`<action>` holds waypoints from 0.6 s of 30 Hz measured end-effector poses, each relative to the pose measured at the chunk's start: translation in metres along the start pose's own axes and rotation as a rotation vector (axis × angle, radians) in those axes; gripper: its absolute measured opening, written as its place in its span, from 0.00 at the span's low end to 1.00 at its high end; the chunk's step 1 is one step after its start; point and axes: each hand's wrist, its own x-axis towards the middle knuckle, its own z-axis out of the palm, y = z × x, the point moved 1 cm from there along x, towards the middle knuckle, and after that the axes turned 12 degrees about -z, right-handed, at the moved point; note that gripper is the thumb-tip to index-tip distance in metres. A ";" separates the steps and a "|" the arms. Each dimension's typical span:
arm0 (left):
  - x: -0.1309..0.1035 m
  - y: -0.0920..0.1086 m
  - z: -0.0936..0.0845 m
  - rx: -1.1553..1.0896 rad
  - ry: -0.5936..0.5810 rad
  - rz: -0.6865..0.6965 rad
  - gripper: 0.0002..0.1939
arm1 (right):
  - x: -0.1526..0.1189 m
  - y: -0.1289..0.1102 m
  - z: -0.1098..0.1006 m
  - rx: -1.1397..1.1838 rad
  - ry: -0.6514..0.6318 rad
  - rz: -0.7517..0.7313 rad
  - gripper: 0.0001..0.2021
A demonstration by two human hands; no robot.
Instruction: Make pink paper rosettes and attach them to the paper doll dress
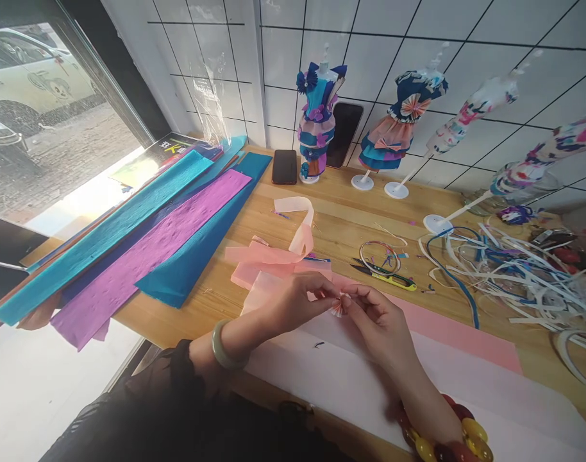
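Note:
Between my two hands is a small pleated paper fan (338, 309), pink and white, pinched at its gathered top. My left hand (305, 298) holds it from the left with thumb and forefinger. From the right, my right hand (377, 317) grips the same piece between thumb and fingers. The exact fingertip contact is partly hidden. Under the hands lie white paper (293, 359) and a pink sheet (470, 333). Strips of peach crepe paper (259, 263) lie just beyond my left hand. Yellow-handled thread snips (393, 280) rest beyond my right hand, beside a coil of wire (370, 253).
Long crepe paper strips in turquoise and purple (163, 237) spread over the left side. Small dress forms in paper outfits (317, 122) stand along the tiled wall, near a phone (284, 167). A tangle of white and blue strips (509, 276) covers the right side.

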 end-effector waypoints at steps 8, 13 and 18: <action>0.001 -0.005 0.000 -0.001 -0.032 -0.058 0.05 | 0.000 -0.002 -0.001 0.031 -0.007 0.018 0.08; 0.000 -0.003 -0.001 -0.030 -0.048 -0.040 0.06 | 0.002 -0.004 -0.001 0.069 -0.013 0.024 0.08; 0.000 0.000 -0.001 -0.060 -0.057 0.006 0.05 | 0.002 -0.002 -0.002 0.063 -0.019 0.013 0.07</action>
